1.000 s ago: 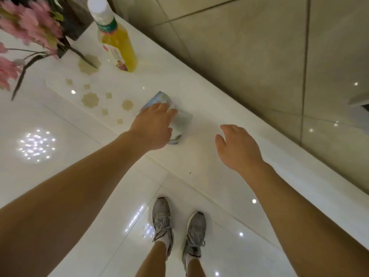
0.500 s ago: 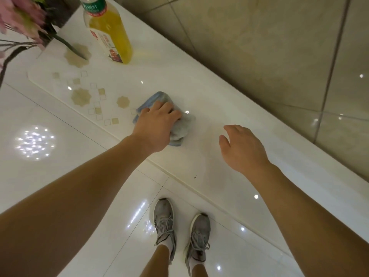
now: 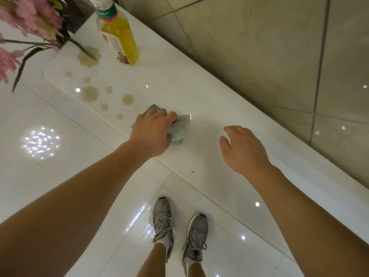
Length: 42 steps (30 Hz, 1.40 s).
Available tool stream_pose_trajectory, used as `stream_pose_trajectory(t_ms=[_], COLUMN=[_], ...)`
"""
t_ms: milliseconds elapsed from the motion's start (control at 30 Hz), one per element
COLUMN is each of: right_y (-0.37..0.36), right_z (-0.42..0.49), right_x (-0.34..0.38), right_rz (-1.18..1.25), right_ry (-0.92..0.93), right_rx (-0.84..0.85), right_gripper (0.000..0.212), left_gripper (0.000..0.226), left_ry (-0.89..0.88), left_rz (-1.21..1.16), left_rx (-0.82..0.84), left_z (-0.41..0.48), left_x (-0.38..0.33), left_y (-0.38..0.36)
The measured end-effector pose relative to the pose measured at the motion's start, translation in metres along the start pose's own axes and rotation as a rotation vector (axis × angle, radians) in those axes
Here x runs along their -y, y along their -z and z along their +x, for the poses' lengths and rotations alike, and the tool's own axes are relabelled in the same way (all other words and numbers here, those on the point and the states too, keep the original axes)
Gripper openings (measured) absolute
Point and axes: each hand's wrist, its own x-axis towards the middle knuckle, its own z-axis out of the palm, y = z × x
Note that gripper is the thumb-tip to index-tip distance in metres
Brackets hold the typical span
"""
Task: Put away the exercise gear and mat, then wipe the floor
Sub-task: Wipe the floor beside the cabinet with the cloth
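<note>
At the far left, pink flowers (image 3: 24,23) hang over the corner of the white bench (image 3: 199,80). Below them the glossy floor (image 3: 40,186) reflects lamp light. A bottle (image 3: 117,41) with yellow liquid stands upright on the bench, just beside the flowers and near the back edge. Beige star and square patterns are printed on the bench in front of it.

The left hand (image 3: 153,132) is near the front edge of the bench. Its grip is closed on the cloth (image 3: 180,127): the fingers curl over the blue-grey cloth and press it on the bench surface. The cloth shows at both sides of the fingers.

The right hand (image 3: 243,150) is over the bench, apart from the cloth. Its grip is wide and holds nothing; I cannot tell if it touches the surface. A small dark speck (image 3: 192,172) lies on the bench between the two arms.

Two grey shoes (image 3: 163,222) stand on the floor, close to the bench. A tiled wall (image 3: 259,47) is behind the bench at the right.
</note>
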Motion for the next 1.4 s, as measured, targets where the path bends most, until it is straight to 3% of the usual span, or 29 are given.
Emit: stream_pose_trajectory(t_ms=[600,1067,1400], right_y=[0.005,-0.065,-0.135], right_z=[-0.054,-0.063,-0.024], right_x=[0.096,0.279,0.379], right_rz=[-0.125,-0.267,-0.321], right_ry=[0.334,0.591,0.657], right_rx=[0.012,0.066,0.15], right_gripper=[0.038,0.038,0.04], left_gripper=[0.034,0.034,0.037], left_ry=[0.383,0.693,0.801], left_rz=[-0.074,-0.146,-0.166], left_rx=[-0.137,-0.177,-0.137], left_z=[-0.157,-0.296,-0.326], left_x=[0.036,0.169,0.266], left_y=[0.041,0.025,-0.011])
